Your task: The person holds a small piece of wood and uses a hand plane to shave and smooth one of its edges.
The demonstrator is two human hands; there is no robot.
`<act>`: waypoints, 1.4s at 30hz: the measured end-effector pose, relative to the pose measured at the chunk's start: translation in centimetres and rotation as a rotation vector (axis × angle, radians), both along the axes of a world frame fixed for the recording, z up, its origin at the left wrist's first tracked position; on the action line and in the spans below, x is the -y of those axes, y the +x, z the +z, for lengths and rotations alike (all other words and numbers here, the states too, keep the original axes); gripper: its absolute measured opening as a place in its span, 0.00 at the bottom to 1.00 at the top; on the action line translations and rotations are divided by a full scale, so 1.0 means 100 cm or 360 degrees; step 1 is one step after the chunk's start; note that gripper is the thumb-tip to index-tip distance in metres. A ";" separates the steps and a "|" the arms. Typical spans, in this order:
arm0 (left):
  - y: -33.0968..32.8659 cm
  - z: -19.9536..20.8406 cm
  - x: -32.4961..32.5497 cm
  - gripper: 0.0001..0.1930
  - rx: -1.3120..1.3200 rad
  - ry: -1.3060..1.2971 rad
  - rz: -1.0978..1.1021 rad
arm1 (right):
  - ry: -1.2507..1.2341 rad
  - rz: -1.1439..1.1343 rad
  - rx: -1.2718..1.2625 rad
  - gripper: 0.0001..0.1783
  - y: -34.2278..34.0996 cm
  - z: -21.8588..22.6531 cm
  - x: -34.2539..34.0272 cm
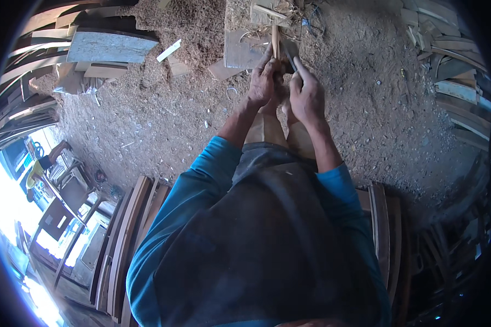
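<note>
My left hand (263,82) grips a slim, light wooden stick (275,41), its index finger lying along the side. The stick points away from me, its far end at a wooden block (262,15) on the ground. Close beside it, my right hand (308,94) is closed round a thin, dark, blade-like tool (289,58), index finger stretched along it. The tool's handle is hidden in my palm. Curled wood shavings (285,7) lie around the far end of the stick. Both hands are in front of my bare feet.
Sawdust (185,32) covers the far ground. A flat board (240,49) lies left of the stick. Wood offcuts (112,46) pile up at left, more planks (463,82) at right. Long boards (128,245) stand behind me. Another person (36,173) is far left beside wooden furniture (57,218).
</note>
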State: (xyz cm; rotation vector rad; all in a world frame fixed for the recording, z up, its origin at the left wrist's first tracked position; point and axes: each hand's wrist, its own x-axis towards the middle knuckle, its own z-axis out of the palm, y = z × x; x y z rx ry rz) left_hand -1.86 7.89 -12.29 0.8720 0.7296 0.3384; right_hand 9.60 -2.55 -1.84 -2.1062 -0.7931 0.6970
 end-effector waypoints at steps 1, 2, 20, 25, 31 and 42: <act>0.010 0.010 0.007 0.30 -0.0029 0.0017 0.0086 | -0.0147 0.0103 -0.0093 0.23 -0.004 0.008 0.006; 0.015 0.016 0.012 0.30 -0.0059 0.0034 0.0173 | -0.0056 0.0130 -0.0026 0.23 -0.011 0.006 0.012; 0.019 0.030 0.004 0.27 -0.0289 0.0069 0.0064 | -0.0152 0.0140 0.0094 0.22 0.003 -0.032 -0.020; 0.013 0.005 0.004 0.27 -0.0303 0.0881 -0.0035 | -0.0133 0.0202 0.0132 0.23 -0.022 -0.007 0.000; 0.020 0.018 0.009 0.27 -0.0046 0.0331 0.0104 | -0.0423 0.0096 0.0197 0.23 0.001 -0.021 -0.038; 0.024 0.012 0.020 0.29 -0.0168 0.0322 0.0070 | -0.0137 -0.0026 0.0095 0.23 -0.011 0.004 0.000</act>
